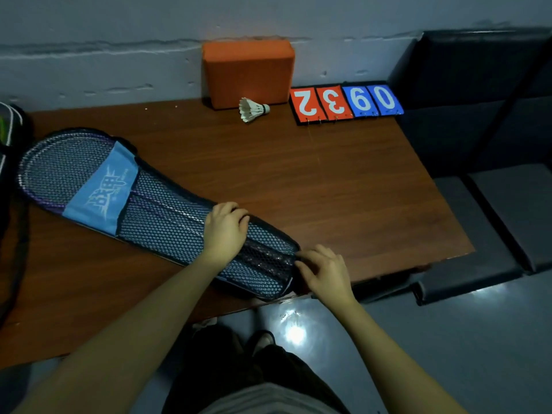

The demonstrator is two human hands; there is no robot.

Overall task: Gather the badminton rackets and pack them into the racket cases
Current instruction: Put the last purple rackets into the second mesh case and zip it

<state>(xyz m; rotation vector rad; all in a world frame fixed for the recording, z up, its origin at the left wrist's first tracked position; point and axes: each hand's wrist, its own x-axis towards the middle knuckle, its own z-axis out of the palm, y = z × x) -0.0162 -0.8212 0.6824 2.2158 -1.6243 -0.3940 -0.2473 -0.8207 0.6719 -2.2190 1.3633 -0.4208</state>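
While the mesh racket case (167, 210) lies slantwise across the brown wooden table (343, 186), its round head end toward the left edge and its narrow handle end at the near edge, much of what it holds shows only dimly through the netting. Racket frames and strings (56, 165) can be made out under the mesh at the head end, and thin shafts run down the middle, but how many rackets are inside I cannot tell; a light blue fabric band (103, 186) with a pale print hides the throat. The left hand (224, 231) lies on top of the case past its middle, fingers curled over the far edge and gripping it. The right hand (324, 271) is at the case's narrow end, fingers bent and pinching the dark rim there; whatever sits between the fingertips is too small and dark to identify. At the far left a dark bag (10, 135) with a strap is cut off by the picture's edge. By the wall stands an orange block (248, 73), with a white shuttlecock (253, 109) lying just in front of it, and beside them lies a flip scoreboard (346, 103) with red and blue number cards. Dark padded seats (484, 162) at the right fade into shadow. Below the table, dark trousers and a shoe (263, 339) are only partly visible.
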